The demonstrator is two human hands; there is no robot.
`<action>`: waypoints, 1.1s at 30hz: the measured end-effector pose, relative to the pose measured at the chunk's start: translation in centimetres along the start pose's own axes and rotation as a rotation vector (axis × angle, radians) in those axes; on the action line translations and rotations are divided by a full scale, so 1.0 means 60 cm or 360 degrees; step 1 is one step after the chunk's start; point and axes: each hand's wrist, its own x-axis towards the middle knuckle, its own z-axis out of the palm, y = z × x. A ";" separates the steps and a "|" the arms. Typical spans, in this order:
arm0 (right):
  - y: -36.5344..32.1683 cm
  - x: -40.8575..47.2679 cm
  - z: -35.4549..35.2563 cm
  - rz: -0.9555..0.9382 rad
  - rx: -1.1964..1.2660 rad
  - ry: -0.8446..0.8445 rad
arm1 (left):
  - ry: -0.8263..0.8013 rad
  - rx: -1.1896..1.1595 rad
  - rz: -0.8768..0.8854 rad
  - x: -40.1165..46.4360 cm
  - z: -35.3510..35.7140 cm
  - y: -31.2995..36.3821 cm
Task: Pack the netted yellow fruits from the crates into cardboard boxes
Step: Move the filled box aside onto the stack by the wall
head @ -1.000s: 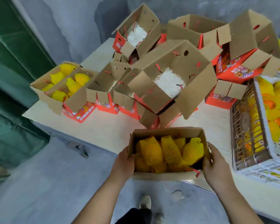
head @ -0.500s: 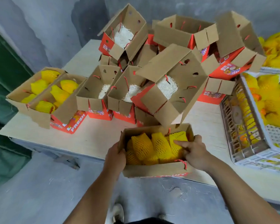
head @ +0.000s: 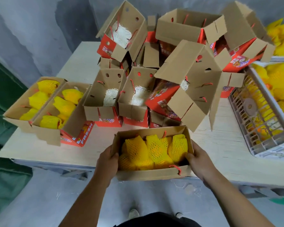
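Filled box gripped at both ends: left hand clamped on one end wall, right hand on the other, at the counter near edge. Looks packed; next, probably shifting it beside the two full boxes left of it. Netted yellow fruits snug, mesh sleeves intact.

You stand on a grey concrete floor at a pale wooden table; a mottled grey wall lies far, green sheeting left.
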 end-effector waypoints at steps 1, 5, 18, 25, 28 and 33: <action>-0.011 -0.005 0.014 -0.0039 -0.0051 0.0003 | -0.0026 0.0009 -0.0012 0.001 -0.014 -0.009; -0.052 -0.021 0.063 -0.0132 -0.0126 0.0048 | -0.0012 -0.0051 -0.0068 -0.010 -0.076 -0.041; -0.258 -0.083 0.070 -0.0475 0.0151 -0.0034 | 0.0185 -0.0166 0.0301 -0.075 -0.350 0.046; -0.390 -0.038 0.040 -0.0816 0.0166 -0.0097 | 0.0369 -0.0224 0.0504 -0.052 -0.436 0.112; -0.452 -0.004 0.046 -0.0951 0.0159 -0.0135 | 0.0459 -0.0274 0.0532 -0.022 -0.466 0.142; -0.544 0.072 0.085 -0.1077 0.0191 -0.0107 | 0.0667 -0.0286 0.0582 0.075 -0.542 0.175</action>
